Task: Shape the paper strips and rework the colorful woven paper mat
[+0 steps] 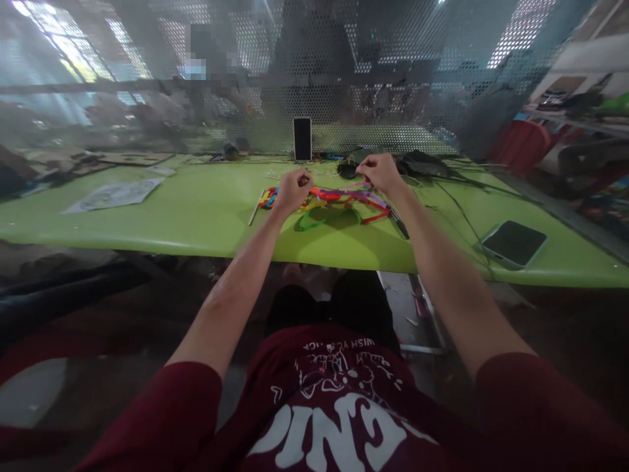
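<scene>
A bundle of woven, brightly coloured strips (pixel 330 195) lies near the front of the green table, with loose red, purple and green ends. Over its left part, my left hand (pixel 296 187) is closed with curled fingers against the strips. My right hand (pixel 382 172) hovers above the right part in a pinch; what its fingertips hold is too small to make out, though a purple strip (pixel 367 194) runs just beneath. One green strip (pixel 314 219) loops toward the table's front edge. A pale thin stick (pixel 254 208) lies to the left, and a dark pen-like thing (pixel 399 224) to the right.
The green table (pixel 206 223) carries an upright phone (pixel 303 139) at the back and a dark flat device (pixel 515 242) at right, beside a cable. Paper sheets (pixel 115 195) lie at left. Behind stands a perforated metal screen (pixel 314 72). A red chair (pixel 521 147) is at far right.
</scene>
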Tool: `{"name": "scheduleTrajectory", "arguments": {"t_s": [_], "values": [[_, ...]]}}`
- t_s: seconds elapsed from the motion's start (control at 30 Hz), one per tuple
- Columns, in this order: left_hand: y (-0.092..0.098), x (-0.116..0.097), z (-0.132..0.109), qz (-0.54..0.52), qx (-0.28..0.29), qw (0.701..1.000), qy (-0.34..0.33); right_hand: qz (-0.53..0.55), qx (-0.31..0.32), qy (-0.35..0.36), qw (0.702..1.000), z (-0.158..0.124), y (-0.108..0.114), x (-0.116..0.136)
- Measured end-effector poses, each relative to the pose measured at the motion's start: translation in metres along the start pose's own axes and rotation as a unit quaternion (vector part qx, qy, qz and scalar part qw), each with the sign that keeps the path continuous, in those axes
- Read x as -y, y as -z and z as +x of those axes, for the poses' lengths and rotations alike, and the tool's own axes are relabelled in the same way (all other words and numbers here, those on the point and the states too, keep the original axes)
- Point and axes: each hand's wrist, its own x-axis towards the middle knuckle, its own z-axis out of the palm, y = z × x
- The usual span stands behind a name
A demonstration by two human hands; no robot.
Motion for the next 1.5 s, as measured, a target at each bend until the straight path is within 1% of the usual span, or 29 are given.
{"name": "scheduleTrajectory", "arguments": {"t_s": [0.2,0.37,0.53,0.7,0.77,0.87,0.93,1.07,1.13,1.23,1.37,1.5], "values": [[-0.001,0.000,0.001,0.000,0.007,1.000,0.015,-0.005,0.020,-0.019,1.000,-0.002,-0.005,0.004],[-0.002,-0.001,0.000,-0.042,0.025,0.999,0.014,0.003,0.042,-0.018,0.999,-0.006,-0.013,0.010],[-0.005,-0.005,-0.002,-0.095,0.073,0.993,0.008,-0.026,0.085,0.027,0.996,-0.012,-0.017,0.019],[-0.005,-0.009,-0.004,-0.087,0.127,0.987,-0.044,-0.002,0.124,0.045,0.991,-0.019,-0.022,0.025],[-0.004,-0.013,-0.005,-0.079,0.141,0.985,-0.055,0.000,0.141,0.049,0.989,-0.021,-0.024,0.027],[-0.004,-0.019,-0.007,-0.069,0.142,0.986,-0.054,0.010,0.168,0.054,0.984,-0.024,-0.025,0.029],[-0.006,-0.022,-0.008,-0.064,0.134,0.988,-0.051,0.018,0.174,0.055,0.983,-0.024,-0.025,0.030],[-0.013,-0.028,-0.004,-0.051,0.105,0.992,-0.054,0.017,0.151,0.046,0.987,-0.021,-0.025,0.031],[-0.016,-0.030,0.001,-0.044,0.098,0.992,-0.063,0.009,0.131,0.053,0.990,-0.018,-0.023,0.033],[-0.018,-0.030,0.010,-0.044,0.114,0.989,-0.084,-0.025,0.122,0.071,0.990,-0.011,-0.016,0.038],[-0.014,-0.026,0.023,-0.056,0.155,0.980,-0.115,-0.113,0.165,0.104,0.974,-0.001,0.001,0.043],[-0.005,-0.018,0.031,-0.007,0.153,0.973,-0.171,-0.174,0.212,0.119,0.954,-0.001,0.012,0.036]]}}
